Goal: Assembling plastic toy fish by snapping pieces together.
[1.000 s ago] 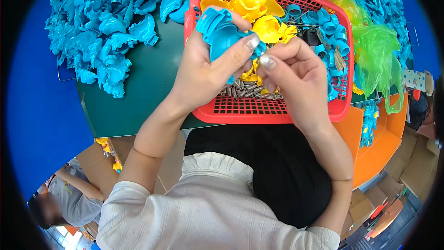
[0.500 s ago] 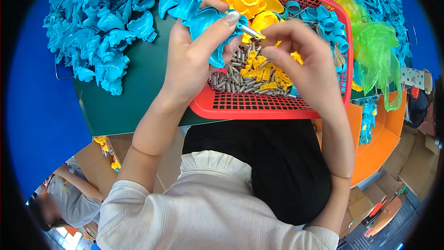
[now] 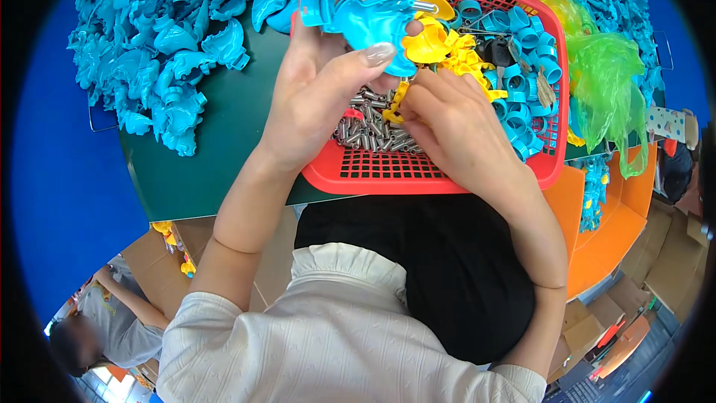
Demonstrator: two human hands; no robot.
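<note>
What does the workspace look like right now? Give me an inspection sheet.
Surface: dark green table, mostly covered.
Job's things: blue plastic part with a metal pin at one end; red basket holding metal pins, yellow parts and blue rings.
Clutter: heap of blue parts to the left; green plastic bag to the right.
Grips: left hand holds the blue plastic part; right hand reaches into the basket, fingertips hidden.
Cables: nothing seen.
Surroundings: orange bins, cardboard boxes, another person lower left.
</note>
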